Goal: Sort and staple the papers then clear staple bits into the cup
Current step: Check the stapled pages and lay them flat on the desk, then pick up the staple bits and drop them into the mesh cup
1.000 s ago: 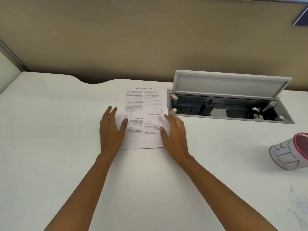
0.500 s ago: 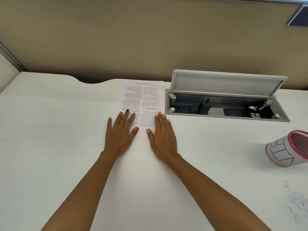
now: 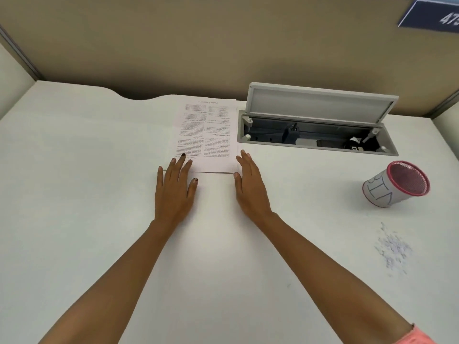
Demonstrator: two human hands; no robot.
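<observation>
A printed stack of papers (image 3: 207, 132) lies flat on the white desk (image 3: 87, 182), its text facing away from me. My left hand (image 3: 173, 192) lies flat at the sheet's near left corner, fingertips touching the paper. My right hand (image 3: 249, 187) stands on its edge with straight fingers against the near right corner. A paper-wrapped cup (image 3: 397, 187) with a pink mesh rim leans tilted at the right. Small staple bits (image 3: 393, 249) are scattered on the desk in front of the cup. No stapler is in view.
An open cable hatch (image 3: 320, 130) with a raised grey lid sits right of the papers, holding plugs and cables. A tan partition wall (image 3: 198, 45) backs the desk. A blue number plate (image 3: 432, 17) hangs at the upper right.
Both hands slid back toward me off the sheet's lower half to its near corners. The right hand turned from flat on the paper to on edge beside it.
</observation>
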